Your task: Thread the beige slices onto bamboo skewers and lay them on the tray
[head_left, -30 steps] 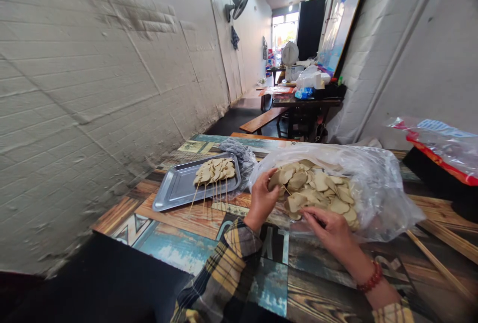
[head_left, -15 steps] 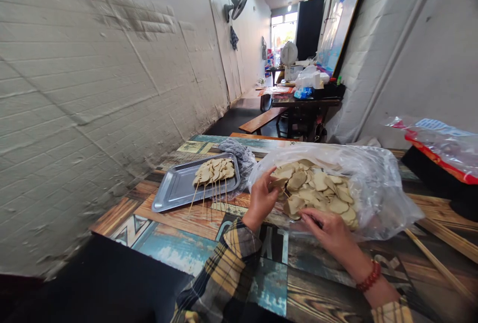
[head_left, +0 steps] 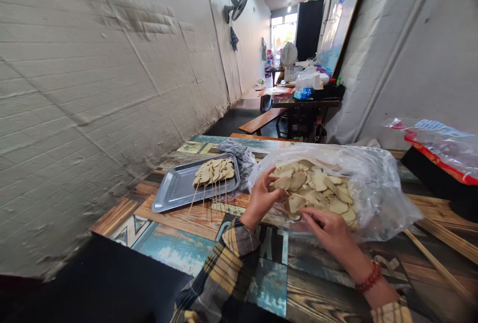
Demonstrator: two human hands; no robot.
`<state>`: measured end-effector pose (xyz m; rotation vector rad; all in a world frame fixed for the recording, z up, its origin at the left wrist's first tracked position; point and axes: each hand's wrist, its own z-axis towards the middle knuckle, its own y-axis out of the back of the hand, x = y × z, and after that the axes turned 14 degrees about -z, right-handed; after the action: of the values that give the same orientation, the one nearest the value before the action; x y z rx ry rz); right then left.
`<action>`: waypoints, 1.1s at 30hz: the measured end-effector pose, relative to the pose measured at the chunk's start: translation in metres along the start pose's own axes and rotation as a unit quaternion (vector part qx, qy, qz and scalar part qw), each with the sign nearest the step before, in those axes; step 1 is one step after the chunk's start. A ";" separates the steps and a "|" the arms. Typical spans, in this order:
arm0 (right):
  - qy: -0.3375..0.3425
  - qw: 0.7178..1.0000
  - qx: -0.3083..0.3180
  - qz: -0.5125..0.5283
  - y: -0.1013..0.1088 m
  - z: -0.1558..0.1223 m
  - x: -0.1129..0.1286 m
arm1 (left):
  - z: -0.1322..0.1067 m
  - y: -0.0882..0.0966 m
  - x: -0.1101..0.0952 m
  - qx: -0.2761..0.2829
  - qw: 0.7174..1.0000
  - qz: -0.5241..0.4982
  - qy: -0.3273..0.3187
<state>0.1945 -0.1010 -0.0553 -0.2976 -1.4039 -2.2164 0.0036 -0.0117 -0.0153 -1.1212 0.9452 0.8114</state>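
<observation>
Fingers [head_left: 316, 212] of the right hand [head_left: 330, 227] are closed on a skewer [head_left: 287, 194], long axis slanted forward-left, tip toward the left hand [head_left: 260, 199], whose grip cannot be determined.

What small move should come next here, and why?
Probably the left hand should guide the slice beside its thumb onto the stick: the stick's end shows near that thumb, the right hand seems to pinch the stick behind another slice, and more slices lie in the open bag.

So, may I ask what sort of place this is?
Probably a small eatery: skewered slices on a metal tray, a wooden bench by a table farther back, and a wall fan.
</observation>
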 end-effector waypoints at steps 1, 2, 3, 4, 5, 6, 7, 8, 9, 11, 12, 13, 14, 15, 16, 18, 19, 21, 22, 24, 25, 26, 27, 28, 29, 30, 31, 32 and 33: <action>0.000 1.000 -0.004 0.002 0.000 0.000 0.000 | 0.000 -0.001 -0.002 -0.016 1.000 -0.025 0.008; 0.001 1.000 -0.008 0.003 -0.001 0.000 -0.001 | 0.000 -0.001 -0.004 -0.027 0.998 -0.052 0.022; 0.002 1.000 -0.013 0.003 -0.001 -0.001 -0.001 | -0.001 -0.002 -0.007 -0.031 0.996 -0.078 0.044; 0.003 1.000 -0.017 0.002 -0.001 -0.001 -0.001 | -0.001 -0.002 -0.008 -0.032 0.992 -0.101 0.070; 0.004 1.000 -0.022 0.000 -0.002 -0.001 -0.002 | -0.002 -0.003 -0.010 -0.031 0.987 -0.121 0.097; 0.005 1.000 -0.027 -0.001 -0.002 -0.001 -0.002 | -0.002 -0.004 -0.011 -0.030 0.983 -0.137 0.121; 0.006 0.999 -0.033 -0.001 -0.002 -0.001 -0.002 | -0.003 -0.004 -0.013 -0.029 0.979 -0.148 0.140; 0.005 0.999 -0.037 -0.001 -0.002 -0.001 -0.002 | -0.003 -0.004 -0.013 -0.032 0.975 -0.155 0.153; 0.004 0.999 -0.040 0.000 -0.002 -0.001 -0.002 | -0.003 -0.005 -0.014 -0.037 0.973 -0.160 0.160; 0.002 0.999 -0.041 0.002 -0.002 -0.001 -0.002 | -0.003 -0.005 -0.013 -0.048 0.972 -0.160 0.167; 0.002 0.999 -0.041 0.003 -0.002 -0.001 -0.002 | -0.003 -0.005 -0.012 -0.053 0.972 -0.157 0.169; 0.003 0.999 -0.042 0.003 -0.002 -0.001 -0.002 | -0.003 -0.005 -0.011 -0.057 0.972 -0.153 0.170; 0.004 0.999 -0.044 0.002 -0.001 0.000 -0.002 | -0.003 -0.005 -0.010 -0.060 0.972 -0.150 0.170; 0.004 0.999 -0.045 0.002 -0.001 0.000 -0.001 | -0.003 -0.004 -0.009 -0.062 0.973 -0.147 0.169; 0.005 0.999 -0.045 0.003 -0.001 0.000 -0.001 | -0.003 -0.004 -0.008 -0.064 0.973 -0.146 0.167; 0.008 0.999 -0.041 0.006 0.000 -0.001 -0.001 | -0.002 -0.003 -0.006 -0.069 0.973 -0.145 0.164; 0.010 0.999 -0.037 0.009 0.000 -0.001 -0.001 | -0.002 -0.002 -0.005 -0.071 0.973 -0.144 0.164; 0.011 0.999 -0.031 0.012 0.001 -0.001 -0.001 | -0.001 -0.001 -0.004 -0.075 0.973 -0.142 0.165; 0.009 0.999 -0.029 0.013 0.001 -0.001 -0.001 | -0.001 -0.001 -0.004 -0.075 0.973 -0.142 0.166; 0.005 1.000 -0.024 0.019 0.001 -0.001 -0.002 | 0.000 0.000 -0.004 -0.072 0.973 -0.145 0.167; 0.004 0.999 -0.023 0.022 0.002 -0.001 -0.002 | 0.000 0.000 -0.003 -0.070 0.972 -0.148 0.168; 0.003 0.999 -0.023 0.026 0.002 -0.001 -0.002 | 0.000 0.001 -0.003 -0.069 0.971 -0.152 0.170; 0.002 0.999 -0.022 0.028 0.002 -0.002 -0.002 | 0.000 0.001 -0.003 -0.069 0.970 -0.154 0.172; 0.000 0.999 -0.024 0.029 0.002 -0.002 -0.002 | 0.000 0.001 -0.003 -0.069 0.970 -0.156 0.174; -0.001 0.999 -0.026 0.030 0.002 -0.002 -0.002 | 0.000 0.001 -0.004 -0.068 0.969 -0.158 0.176; -0.001 0.999 -0.028 0.031 0.002 -0.002 -0.002 | 0.000 0.001 -0.004 -0.066 0.969 -0.160 0.178; -0.001 0.999 -0.030 0.033 0.002 -0.002 -0.001 | 0.000 0.001 -0.004 -0.063 0.968 -0.161 0.180; -0.001 0.999 -0.031 0.035 0.003 -0.001 -0.001 | -0.001 0.001 -0.004 -0.060 0.967 -0.164 0.183; 0.000 0.999 -0.031 0.037 0.003 -0.001 -0.001 | -0.001 0.001 -0.005 -0.057 0.966 -0.168 0.186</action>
<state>0.1972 -0.1028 -0.0542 -0.3650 -1.3064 -2.2026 0.0010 -0.0125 -0.0114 -1.5205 0.9868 0.3856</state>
